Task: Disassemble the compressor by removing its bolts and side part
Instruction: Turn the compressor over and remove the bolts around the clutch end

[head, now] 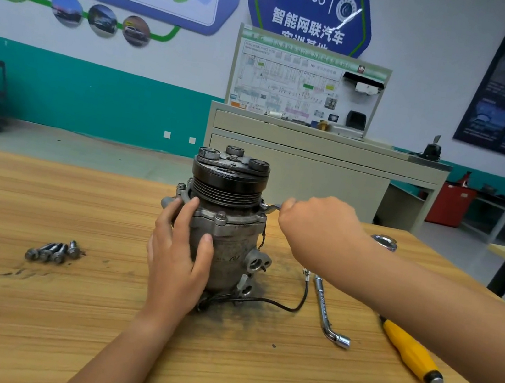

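Standing upright mid-bench was one compressor (223,220): grimy grey cast-metal body, dark ribbed pulley on top, and three round rubbery bumps on the clutch plate. Both hands were on the job. The left hand (178,252) pressed flat against its left side, fingers spread and pretty straight, thumb on the front of the barrel. The right hand (315,224) sat just right of the flange, fingers curled tight round one thin flat wrench (270,207). I counted three flange bolts (220,216) seated, at the left, front and right, and the wrench head met the right one. Four loose bolts (53,251) lay in a tight row well off to the left on the wood-grain bench (28,304), with dark smudges near them. Over on the right were one shiny L-shaped socket wrench (328,309), one yellow-handled screwdriver (411,352), and one chrome socket (383,242) behind the right forearm. One thin black wire (276,304) looped out from the compressor's base.
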